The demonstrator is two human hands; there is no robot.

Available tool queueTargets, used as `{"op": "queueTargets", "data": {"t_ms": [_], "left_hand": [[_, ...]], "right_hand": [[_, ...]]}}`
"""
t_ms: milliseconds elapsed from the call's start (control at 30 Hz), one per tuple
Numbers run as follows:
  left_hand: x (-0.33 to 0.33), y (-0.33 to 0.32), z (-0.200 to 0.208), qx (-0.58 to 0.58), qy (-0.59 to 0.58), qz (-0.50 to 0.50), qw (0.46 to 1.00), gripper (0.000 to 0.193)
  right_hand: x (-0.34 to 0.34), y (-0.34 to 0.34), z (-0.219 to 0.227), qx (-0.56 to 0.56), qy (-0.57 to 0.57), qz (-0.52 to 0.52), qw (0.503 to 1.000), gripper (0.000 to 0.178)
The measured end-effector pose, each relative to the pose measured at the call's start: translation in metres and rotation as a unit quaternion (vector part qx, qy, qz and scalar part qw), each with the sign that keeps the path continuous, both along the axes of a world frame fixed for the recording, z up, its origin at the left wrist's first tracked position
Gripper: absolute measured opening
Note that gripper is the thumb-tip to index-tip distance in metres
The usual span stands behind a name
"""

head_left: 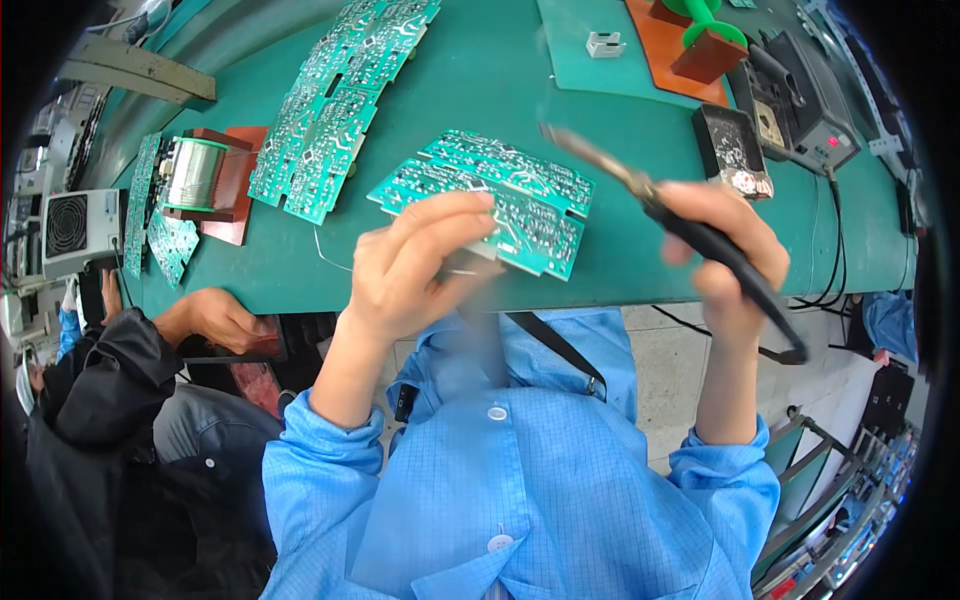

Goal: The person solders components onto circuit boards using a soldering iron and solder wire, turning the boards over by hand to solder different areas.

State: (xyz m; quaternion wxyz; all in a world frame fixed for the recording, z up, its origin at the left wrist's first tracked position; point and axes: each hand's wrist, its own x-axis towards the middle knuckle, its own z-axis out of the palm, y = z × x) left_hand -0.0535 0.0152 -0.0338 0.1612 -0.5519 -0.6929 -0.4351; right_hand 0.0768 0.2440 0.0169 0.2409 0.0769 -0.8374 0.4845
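Observation:
My left hand (415, 260) is closed at the near left edge of a green circuit board (520, 195), its fingertips over the board. A thin solder wire (322, 252) runs into this hand from the left, and a short bright end shows by the thumb. Whether the fingers also grip the board is hidden. My right hand (725, 235) is wrapped round the black handle of a soldering iron (735, 268), slightly blurred. The iron's metal tip points up and left, above the board's right part and apart from it.
Joined circuit boards (335, 110) lie at the back left. A solder spool (197, 175) stands on a brown base beside smaller boards. At right are a black tray (728, 150) with solder scraps, a soldering station (805, 105) and a green reel (700, 20). A co-worker's hand (225, 320) is at left.

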Motion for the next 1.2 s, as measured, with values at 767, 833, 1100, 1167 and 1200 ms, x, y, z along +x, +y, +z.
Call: {"op": "queueTargets", "data": {"t_ms": [767,833,1100,1167,1200], "left_hand": [[0.001,-0.008,-0.013,0.011,-0.012,-0.01,1.0,0.03],[0.0,-0.008,-0.014,0.01,-0.003,-0.011,1.0,0.03],[0.0,-0.005,-0.014,0.022,0.014,0.001,1.0,0.029],[0.0,-0.005,-0.014,0.022,0.015,0.002,1.0,0.029],[0.0,-0.006,-0.014,0.021,0.018,0.004,1.0,0.03]], "right_hand": [[-0.008,-0.006,0.002,-0.241,-0.149,0.076,0.956,0.034],[-0.008,-0.007,0.002,-0.257,-0.162,0.064,0.951,0.034],[-0.01,-0.006,-0.001,-0.269,-0.167,0.071,0.946,0.034],[-0.011,-0.009,-0.001,-0.276,-0.167,0.068,0.944,0.035],[-0.012,-0.01,-0.001,-0.279,-0.167,0.072,0.943,0.034]]}}
